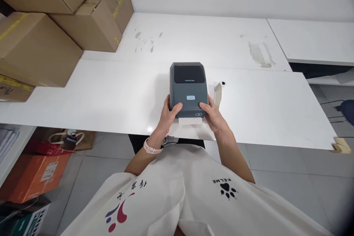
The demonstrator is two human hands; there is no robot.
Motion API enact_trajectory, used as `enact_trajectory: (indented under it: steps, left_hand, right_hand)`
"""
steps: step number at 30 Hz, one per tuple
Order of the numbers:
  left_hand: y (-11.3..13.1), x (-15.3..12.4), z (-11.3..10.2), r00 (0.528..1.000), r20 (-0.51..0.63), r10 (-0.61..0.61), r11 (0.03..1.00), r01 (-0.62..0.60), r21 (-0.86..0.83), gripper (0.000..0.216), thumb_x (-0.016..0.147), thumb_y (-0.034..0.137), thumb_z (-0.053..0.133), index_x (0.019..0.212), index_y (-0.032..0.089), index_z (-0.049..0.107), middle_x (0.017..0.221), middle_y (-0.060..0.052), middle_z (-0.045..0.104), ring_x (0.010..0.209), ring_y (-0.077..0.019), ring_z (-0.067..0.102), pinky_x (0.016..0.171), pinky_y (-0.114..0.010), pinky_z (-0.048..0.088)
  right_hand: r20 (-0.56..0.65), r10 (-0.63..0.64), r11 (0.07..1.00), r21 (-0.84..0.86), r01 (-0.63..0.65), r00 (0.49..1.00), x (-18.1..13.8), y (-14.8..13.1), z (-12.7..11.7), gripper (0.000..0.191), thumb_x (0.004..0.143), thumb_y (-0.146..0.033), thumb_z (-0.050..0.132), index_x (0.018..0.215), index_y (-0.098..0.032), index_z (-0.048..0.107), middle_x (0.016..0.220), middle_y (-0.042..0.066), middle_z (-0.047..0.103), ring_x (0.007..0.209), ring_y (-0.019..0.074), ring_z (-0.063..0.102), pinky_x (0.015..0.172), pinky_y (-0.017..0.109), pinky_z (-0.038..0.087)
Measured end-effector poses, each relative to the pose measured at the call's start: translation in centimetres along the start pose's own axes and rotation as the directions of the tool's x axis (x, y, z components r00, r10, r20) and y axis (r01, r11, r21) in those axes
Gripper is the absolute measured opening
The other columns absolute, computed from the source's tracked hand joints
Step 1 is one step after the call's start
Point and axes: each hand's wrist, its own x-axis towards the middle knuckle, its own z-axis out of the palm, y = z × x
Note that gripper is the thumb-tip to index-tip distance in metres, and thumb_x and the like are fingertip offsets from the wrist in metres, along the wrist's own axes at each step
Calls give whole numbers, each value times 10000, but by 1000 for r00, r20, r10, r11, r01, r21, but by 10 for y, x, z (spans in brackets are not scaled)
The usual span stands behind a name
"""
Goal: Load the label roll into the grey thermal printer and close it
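Grey device (pixel 182 90): in front of you, over the counter (pixel 110 96) near its front edge; whether it rests there or is slightly lifted, you cannot tell from this angle.
Left grip (pixel 168 115): your fingers hold the device's left side, thumb pressed on its face.
Right grip (pixel 215 118): your fingers hold the opposite side, thumb likewise on the face.
Device face: dark window (pixel 189 73) at the far end, pale button (pixel 190 97) between your thumbs and that window.
White paper (pixel 190 121): juts from under the device's near edge, between your hands.
Paper roll (pixel 218 94): just right of the device, partly unrolled toward your right hand.
Cardboard boxes (pixel 41 48): stacked at your far left.
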Motion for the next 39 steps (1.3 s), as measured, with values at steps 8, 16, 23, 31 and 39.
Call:
enact_trajectory:
  steps: [8,16,23,31,39]
  left_hand:
    - [-13,12,-10,994,-5,107,987,-105,119,866,789,629,772,1494,215,487,1508,-157,597,1397,-348,566,1151,-497,487]
    - [-39,-52,-11,933,-301,197,945,-100,311,375,888,571,659,958,204,692,1025,-75,729,918,-189,648,844,-338,530]
    - [-30,-49,9,996,-21,-81,996,82,43,362,828,469,690,604,187,656,617,-24,668,541,-102,504,558,-276,406]
    - [-34,-50,-4,1000,-1,11,989,-10,147,407,873,515,666,641,184,716,589,-15,652,549,-115,528,582,-282,444]
    - [-19,-37,-13,861,-369,351,928,-268,258,293,981,489,547,915,239,686,967,-44,709,883,-177,643,815,-318,533]
  right_hand:
    - [-109,-9,998,56,15,994,2,12,3,977,734,-597,807,1584,-358,388,1632,10,497,1539,334,427,1298,590,343]
    - [-117,-26,999,43,32,993,6,19,1,1027,695,-648,801,1584,-340,388,1626,27,505,1515,323,467,1286,586,355]
    - [-55,-118,989,-94,113,991,8,21,-1,1007,768,-711,698,1631,-370,308,1603,20,529,1488,323,489,1252,605,390]
    - [-188,-218,961,-212,177,958,29,-9,14,1128,691,-541,818,1647,-298,271,1686,96,372,1547,316,385,1289,535,325]
    - [-146,-259,936,-283,210,955,31,-14,13,1114,707,-531,828,1647,-311,272,1611,108,444,1489,326,444,1253,538,387]
